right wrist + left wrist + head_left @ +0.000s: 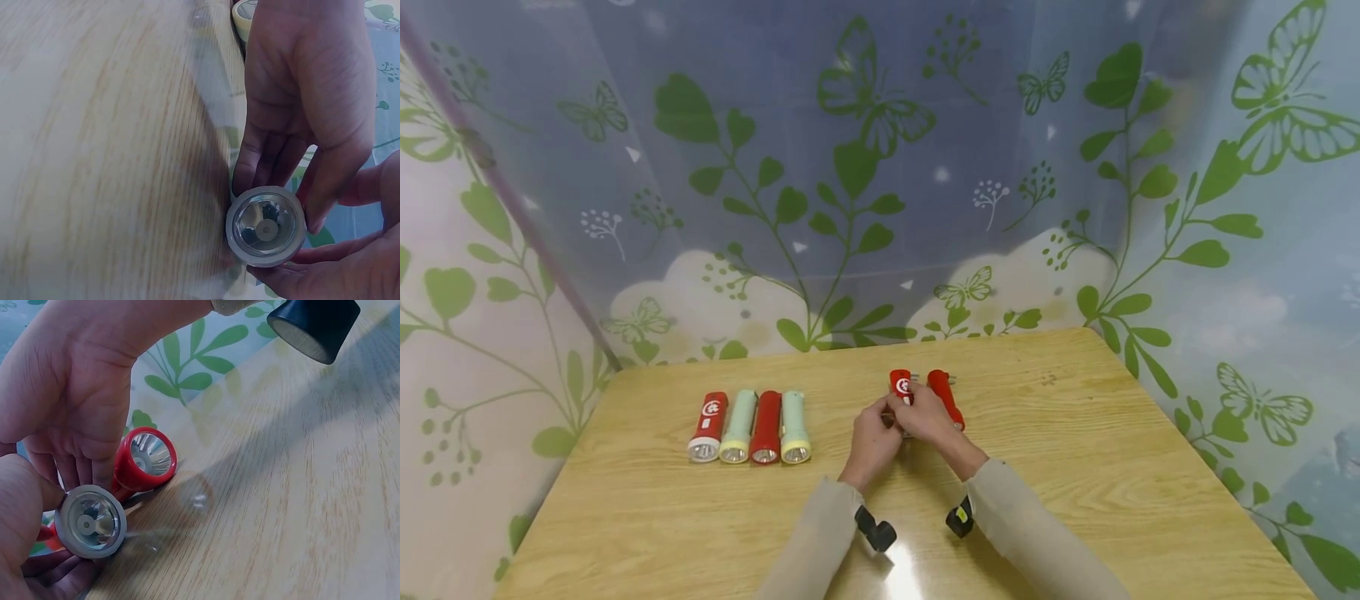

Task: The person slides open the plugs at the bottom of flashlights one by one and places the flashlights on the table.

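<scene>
A red flashlight (901, 382) with a white emblem and a pale lamp head is between my two hands, right of the table's middle. My left hand (874, 437) grips it near the lamp end, thumb and fingers on either side of the round lens (91, 522). From the other side my right hand (927, 417) holds the body, its thumb and fingers around it. In the right wrist view the lens (267, 226) faces the camera. Just right of it lies a second red flashlight (942, 392) with metal prongs showing, partly hidden by my right hand.
Toward the left stands a row of flashlights lying side by side: a red one with a white head (711, 417), a pale green one (741, 417), a plain red one (767, 421) and another pale green one (793, 421). A patterned curtain (880, 233) hangs behind the wooden table (647, 517).
</scene>
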Demonstrator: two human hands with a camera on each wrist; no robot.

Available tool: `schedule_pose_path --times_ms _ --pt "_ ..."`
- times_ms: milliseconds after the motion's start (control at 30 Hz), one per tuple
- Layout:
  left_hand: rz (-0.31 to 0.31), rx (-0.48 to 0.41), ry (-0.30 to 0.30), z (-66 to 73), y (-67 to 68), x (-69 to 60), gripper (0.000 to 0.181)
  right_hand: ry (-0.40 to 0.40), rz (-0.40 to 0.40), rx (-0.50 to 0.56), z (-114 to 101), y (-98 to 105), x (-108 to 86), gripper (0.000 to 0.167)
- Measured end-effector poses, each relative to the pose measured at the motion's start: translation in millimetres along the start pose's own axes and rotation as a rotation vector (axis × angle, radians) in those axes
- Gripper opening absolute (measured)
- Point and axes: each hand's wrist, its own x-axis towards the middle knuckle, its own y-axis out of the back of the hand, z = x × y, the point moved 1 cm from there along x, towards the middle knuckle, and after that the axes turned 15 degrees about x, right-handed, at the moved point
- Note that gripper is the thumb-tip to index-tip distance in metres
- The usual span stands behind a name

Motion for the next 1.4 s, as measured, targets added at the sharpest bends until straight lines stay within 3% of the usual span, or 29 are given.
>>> schedule_pose_path --times_ms 600,900,1400 --pt "0.004 0.024 -0.024 0.8 -3.8 4.1 0.041 -0.008 -0.022 -0.015 2.0 3.1 1.1 0.048" --pt "0.009 0.050 -0.031 -0.8 -6.6 3.4 0.038 -0.034 -0.018 -0.012 1.3 4.4 0.3 0.040" --pt "0.003 0.063 -0.033 -2.6 -8.0 2.9 0.037 -0.033 -0.044 -0.007 -2.2 5.4 -2.8 0.061"
